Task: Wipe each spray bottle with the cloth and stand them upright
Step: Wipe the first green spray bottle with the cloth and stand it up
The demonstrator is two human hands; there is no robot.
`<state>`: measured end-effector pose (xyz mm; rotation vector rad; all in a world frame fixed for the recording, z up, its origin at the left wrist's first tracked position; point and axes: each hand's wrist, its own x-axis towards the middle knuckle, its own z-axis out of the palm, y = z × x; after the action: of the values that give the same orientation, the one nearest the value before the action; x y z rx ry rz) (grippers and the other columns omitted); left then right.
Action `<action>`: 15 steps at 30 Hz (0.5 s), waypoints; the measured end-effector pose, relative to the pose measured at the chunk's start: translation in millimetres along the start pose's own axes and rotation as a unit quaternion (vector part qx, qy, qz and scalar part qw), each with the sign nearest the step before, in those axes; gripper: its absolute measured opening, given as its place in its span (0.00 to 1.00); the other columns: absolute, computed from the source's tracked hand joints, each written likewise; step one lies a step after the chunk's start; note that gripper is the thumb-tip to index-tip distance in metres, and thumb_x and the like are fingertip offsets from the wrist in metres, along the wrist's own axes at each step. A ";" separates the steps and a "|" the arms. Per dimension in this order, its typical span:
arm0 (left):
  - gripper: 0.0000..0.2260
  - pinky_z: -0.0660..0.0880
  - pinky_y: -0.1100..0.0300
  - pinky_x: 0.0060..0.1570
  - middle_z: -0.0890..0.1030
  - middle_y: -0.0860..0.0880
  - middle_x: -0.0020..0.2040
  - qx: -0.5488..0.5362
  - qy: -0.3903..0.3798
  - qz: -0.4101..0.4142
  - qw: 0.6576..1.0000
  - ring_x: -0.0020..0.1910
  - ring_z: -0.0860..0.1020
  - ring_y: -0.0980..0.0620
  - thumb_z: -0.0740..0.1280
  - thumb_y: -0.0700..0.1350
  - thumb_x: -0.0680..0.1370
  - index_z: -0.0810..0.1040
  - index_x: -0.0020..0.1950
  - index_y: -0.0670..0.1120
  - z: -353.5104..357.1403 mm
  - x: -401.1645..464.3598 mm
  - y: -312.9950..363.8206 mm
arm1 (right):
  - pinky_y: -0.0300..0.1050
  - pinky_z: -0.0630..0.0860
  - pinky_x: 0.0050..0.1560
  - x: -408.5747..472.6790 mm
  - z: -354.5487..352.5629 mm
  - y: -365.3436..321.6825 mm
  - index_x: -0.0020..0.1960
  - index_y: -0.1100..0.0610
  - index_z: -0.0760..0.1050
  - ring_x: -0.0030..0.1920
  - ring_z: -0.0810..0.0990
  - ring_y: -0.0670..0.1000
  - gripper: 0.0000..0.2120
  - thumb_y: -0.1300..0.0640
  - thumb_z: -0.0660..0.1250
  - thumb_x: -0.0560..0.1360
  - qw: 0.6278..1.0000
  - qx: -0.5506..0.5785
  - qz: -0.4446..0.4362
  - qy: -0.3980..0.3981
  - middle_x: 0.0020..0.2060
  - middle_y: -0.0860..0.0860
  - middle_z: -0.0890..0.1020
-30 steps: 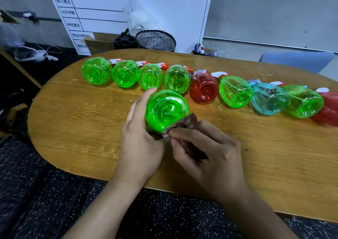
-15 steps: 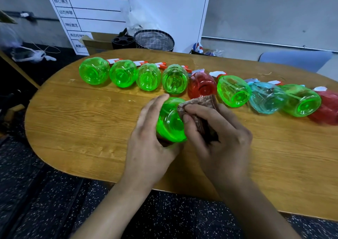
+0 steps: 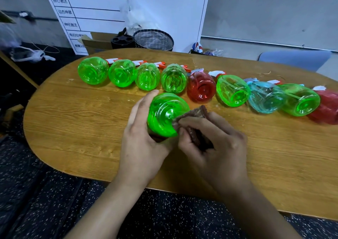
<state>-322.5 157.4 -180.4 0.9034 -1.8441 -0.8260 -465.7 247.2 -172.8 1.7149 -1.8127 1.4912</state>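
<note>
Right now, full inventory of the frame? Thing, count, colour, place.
held spray bottle: 1, green, near table middle, base toward camera
green bottles in row: 6, lying on their sides along the far side of the table
red bottles in row: 2, one mid-row, one at the right frame edge
blue bottle: 1, pale blue, lying right of middle in the row
cloth: 1, brown, against the held bottle
table: 1, wood, oval
mesh bin: 1, dark, floor behind the table
whiteboard: 1, white, back wall
chair: 1, blue, behind the table right
left hand: grips the held bottle
right hand: pinches the cloth
</note>
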 end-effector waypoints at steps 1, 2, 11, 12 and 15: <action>0.40 0.72 0.70 0.64 0.76 0.55 0.70 0.001 -0.004 0.001 1.000 0.67 0.77 0.63 0.82 0.51 0.70 0.71 0.79 0.56 0.2 -0.7 0.1 | 0.50 0.81 0.40 1.5 -1.3 1.0 0.53 0.53 0.88 0.42 0.84 0.49 0.06 0.56 0.75 0.78 1.000 -0.007 0.006 0.010 0.45 0.50 0.85; 0.40 0.74 0.66 0.66 0.76 0.55 0.71 0.003 -0.009 0.001 1.000 0.68 0.77 0.60 0.82 0.50 0.70 0.70 0.80 0.56 0.8 -1.7 0.5 | 0.50 0.81 0.40 3.0 -1.9 0.9 0.54 0.53 0.87 0.42 0.84 0.49 0.06 0.56 0.75 0.78 1.000 -0.013 0.008 0.022 0.45 0.50 0.85; 0.36 0.70 0.75 0.63 0.75 0.54 0.74 0.016 -0.025 0.009 1.000 0.67 0.77 0.60 0.68 0.55 0.71 0.69 0.81 0.55 2.4 -5.8 3.8 | 0.51 0.80 0.39 2.0 9.2 -11.0 0.56 0.54 0.87 0.42 0.84 0.51 0.06 0.56 0.75 0.80 1.000 0.020 -0.013 0.005 0.45 0.51 0.83; 0.36 0.69 0.76 0.63 0.75 0.54 0.74 0.015 -0.024 0.009 1.000 0.67 0.76 0.61 0.67 0.55 0.72 0.69 0.81 0.55 1.7 -5.3 3.2 | 0.51 0.80 0.38 1.1 9.4 -10.8 0.56 0.53 0.87 0.41 0.84 0.51 0.06 0.56 0.75 0.80 1.000 0.022 -0.018 -0.005 0.44 0.51 0.83; 0.35 0.70 0.72 0.65 0.75 0.54 0.73 0.014 -0.010 0.012 1.000 0.69 0.77 0.58 0.69 0.54 0.72 0.70 0.80 0.55 0.7 -1.8 0.0 | 0.49 0.80 0.38 -1.0 7.6 -6.0 0.54 0.53 0.88 0.40 0.83 0.51 0.05 0.56 0.75 0.78 0.999 0.014 -0.025 -0.020 0.43 0.51 0.83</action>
<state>-322.6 159.0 -181.5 0.8927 -1.8834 -0.7989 -456.9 243.1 -174.0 1.8025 -1.7620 1.4784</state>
